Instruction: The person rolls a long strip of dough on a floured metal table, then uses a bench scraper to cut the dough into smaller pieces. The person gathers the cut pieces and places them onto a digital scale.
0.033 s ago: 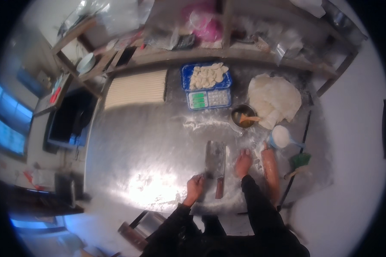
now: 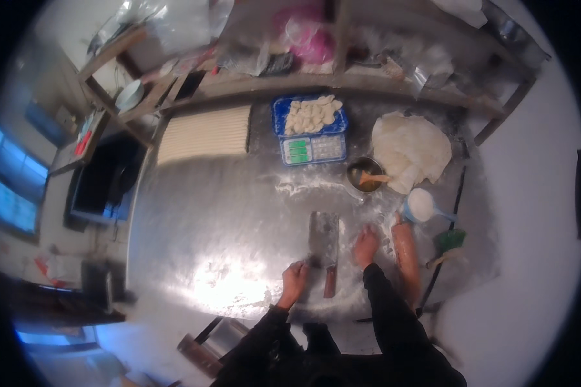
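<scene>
A cleaver [image 2: 323,238] with a wide, flour-dusted blade and a brown handle lies flat on the metal table between my hands. Just left of its handle is my left hand [image 2: 294,282], curled closed, with nothing visible in it. On the floured surface right of the blade rests my right hand [image 2: 366,246], its fingers stretched forward and loosely apart, holding nothing that shows. A wooden rolling pin [image 2: 407,255] lies further right, close beside my right forearm. Neither hand touches the cleaver or the rolling pin, as far as I can see.
Rows of dough strips [image 2: 203,134] lie far left. A blue scale [image 2: 313,149] carries dough pieces [image 2: 312,115]. A small pot [image 2: 361,171] with a brush, a flat sheet of dough [image 2: 412,147], a blue scoop of flour [image 2: 421,205] and a green brush [image 2: 450,240] stand right. A shelf [image 2: 290,82] runs behind.
</scene>
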Motion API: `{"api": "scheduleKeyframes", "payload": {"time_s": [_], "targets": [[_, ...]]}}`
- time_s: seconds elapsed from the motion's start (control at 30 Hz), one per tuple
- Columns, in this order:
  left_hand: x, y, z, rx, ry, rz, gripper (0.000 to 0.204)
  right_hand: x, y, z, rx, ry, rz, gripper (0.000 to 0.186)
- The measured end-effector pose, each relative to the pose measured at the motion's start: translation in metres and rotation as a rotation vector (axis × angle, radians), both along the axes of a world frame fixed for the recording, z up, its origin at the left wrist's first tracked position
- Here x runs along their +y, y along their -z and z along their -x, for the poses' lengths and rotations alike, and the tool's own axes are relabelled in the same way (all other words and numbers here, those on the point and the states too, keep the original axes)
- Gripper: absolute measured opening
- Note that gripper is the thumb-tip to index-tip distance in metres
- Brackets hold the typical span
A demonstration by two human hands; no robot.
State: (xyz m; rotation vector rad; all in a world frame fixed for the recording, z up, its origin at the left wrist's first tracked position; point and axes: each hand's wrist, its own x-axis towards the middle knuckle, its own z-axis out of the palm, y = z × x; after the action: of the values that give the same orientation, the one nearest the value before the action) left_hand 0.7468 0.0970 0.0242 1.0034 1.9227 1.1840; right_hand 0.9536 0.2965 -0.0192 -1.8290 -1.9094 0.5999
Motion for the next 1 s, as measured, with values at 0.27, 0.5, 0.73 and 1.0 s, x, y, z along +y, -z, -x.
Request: {"api": "scheduleKeyframes", "payload": {"time_s": [0.27, 0.5, 0.73, 1.0], "targets": [[0.068, 0.003, -0.065, -0.805, -0.025, -0.176, 0.052, -0.111, -0.089, 0.083, 0.906, 0.021, 0.225, 0.048], [0.072, 0.017, -0.035, -0.702, -0.071, -0.121, 0.062, -0.137, -0.121, 0.119, 0.919, 0.060, 0.435, 0.058], [0.048, -0.042, -0.057, -1.001, 0.015, -0.066, 0.061, -0.122, -0.058, 0.084, 1.000, 0.065, 0.296, 0.056], [-0.004, -0.017, 0.073, -0.183, -0.077, -0.033, 0.044, -0.146, -0.068, 0.127, 0.711, 0.017, 0.440, 0.045]]}}
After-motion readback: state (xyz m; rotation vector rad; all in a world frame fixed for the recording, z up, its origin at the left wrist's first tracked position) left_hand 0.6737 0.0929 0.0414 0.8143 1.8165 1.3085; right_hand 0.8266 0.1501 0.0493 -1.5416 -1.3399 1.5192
